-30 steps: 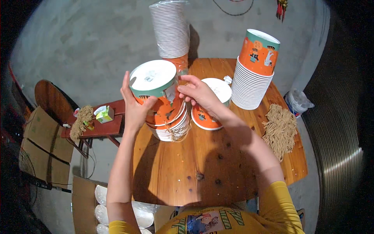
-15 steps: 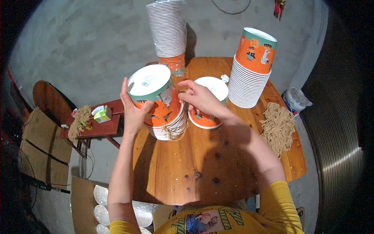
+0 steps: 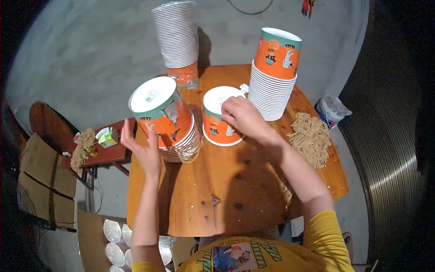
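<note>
Upside-down paper buckets, orange and green with white bases, stand on the wooden table. My left hand (image 3: 144,149) is open, fingers apart, at the left side of a leaning bucket stack (image 3: 165,120). Thin tan cords (image 3: 191,147) hang in loops at that stack's lower rims. My right hand (image 3: 244,117) has its fingers curled together at the upper right of a lone bucket (image 3: 217,122). Its fingertips partly hide that bucket, and whatever they pinch, if anything, cannot be made out.
Behind stand a tall plastic-wrapped bucket stack (image 3: 176,36) and another stack (image 3: 272,93). A tan cord bundle (image 3: 310,140) lies at the table's right. Left are a red bench (image 3: 115,152) with a tissue box (image 3: 108,137) and an open carton (image 3: 93,235) of white round items.
My right hand has moved from beside the corded stack to the lone bucket. My left hand has come lower down the stack, fingers spread. The whole view has shifted slightly.
</note>
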A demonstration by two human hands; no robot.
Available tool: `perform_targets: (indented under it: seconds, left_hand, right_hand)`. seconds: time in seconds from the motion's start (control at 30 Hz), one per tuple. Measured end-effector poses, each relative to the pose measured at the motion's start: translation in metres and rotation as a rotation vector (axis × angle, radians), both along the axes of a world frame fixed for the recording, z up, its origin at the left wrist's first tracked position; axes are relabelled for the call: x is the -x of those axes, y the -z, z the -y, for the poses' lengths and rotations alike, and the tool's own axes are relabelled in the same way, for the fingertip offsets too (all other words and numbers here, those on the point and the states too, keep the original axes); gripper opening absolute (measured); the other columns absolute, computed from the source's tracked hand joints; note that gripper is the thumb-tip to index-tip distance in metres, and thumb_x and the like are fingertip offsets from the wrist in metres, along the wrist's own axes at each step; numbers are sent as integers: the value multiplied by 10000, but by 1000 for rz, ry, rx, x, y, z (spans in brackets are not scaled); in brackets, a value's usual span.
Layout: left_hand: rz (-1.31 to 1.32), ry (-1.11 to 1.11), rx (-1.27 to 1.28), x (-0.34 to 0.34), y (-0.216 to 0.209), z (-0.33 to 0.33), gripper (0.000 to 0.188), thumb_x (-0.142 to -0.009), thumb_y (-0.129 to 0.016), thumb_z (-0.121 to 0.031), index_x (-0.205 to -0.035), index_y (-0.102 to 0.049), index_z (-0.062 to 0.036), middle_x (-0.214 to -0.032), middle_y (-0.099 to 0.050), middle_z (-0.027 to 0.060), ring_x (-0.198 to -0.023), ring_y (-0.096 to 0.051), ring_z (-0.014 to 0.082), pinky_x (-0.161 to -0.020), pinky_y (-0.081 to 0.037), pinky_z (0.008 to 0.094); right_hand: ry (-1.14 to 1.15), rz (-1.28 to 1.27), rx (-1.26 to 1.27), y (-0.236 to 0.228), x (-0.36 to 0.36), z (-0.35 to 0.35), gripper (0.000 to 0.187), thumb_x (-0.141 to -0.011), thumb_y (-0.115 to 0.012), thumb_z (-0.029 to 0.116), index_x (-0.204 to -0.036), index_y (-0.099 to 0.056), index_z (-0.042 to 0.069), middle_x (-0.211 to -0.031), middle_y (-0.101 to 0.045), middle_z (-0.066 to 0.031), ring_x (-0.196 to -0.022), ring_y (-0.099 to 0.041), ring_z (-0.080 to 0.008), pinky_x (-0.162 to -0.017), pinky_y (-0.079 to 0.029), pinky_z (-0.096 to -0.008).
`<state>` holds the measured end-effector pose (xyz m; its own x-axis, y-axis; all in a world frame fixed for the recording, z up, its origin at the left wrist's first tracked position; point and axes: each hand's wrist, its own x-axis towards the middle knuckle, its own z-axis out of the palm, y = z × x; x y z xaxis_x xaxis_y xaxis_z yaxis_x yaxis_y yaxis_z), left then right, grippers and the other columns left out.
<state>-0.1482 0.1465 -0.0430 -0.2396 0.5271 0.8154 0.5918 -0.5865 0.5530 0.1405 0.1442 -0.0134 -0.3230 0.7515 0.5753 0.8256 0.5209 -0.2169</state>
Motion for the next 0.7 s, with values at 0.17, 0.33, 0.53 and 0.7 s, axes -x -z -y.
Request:
perform_targets:
  seconds: [0.17, 0.33, 0.53, 0.7]
  left_hand:
    - [-107, 273, 103, -35, 38, 59, 278, -862, -576, -67, -1112, -480, 4, -1039, -518, 112, -974, -500, 224, -876, -408, 334]
    - [649, 747, 923, -97, 61, 59, 333, -947, -543, -202, -1199, -447, -6, -947, -513, 11, -833, -505, 85, -714, -459, 242]
    - [828, 1052, 939, -116, 69, 28, 151, -973, -491, -202, -1027, -552, -74, -934, -622, 13, -818, -587, 102, -673, -484, 245]
    - [809, 1102, 890, -131, 37, 31, 159, -979, -479, -240, -927, -505, -91, -866, -601, 3, -769, -585, 96, -625, -499, 267]
  right_hand:
    - [35, -103, -24, -6, -12, 0, 137, -813, -621, 157, -849, -538, 54, -848, -572, -118, -861, -550, -324, -762, -442, -435]
    - [-9, -329, 39, -11, -19, 3, 166, -835, -605, 146, -872, -523, 6, -853, -571, -163, -820, -566, -358, -709, -454, -423]
    - [-37, -567, 141, -7, -34, 23, 143, -898, -564, 102, -877, -489, -18, -991, -626, -119, -877, -589, -168, -814, -480, -311]
    - [8, -699, 59, 1, -51, 59, 237, -890, -560, 106, -1086, -527, -24, -816, -547, -68, -761, -536, -167, -729, -460, -298]
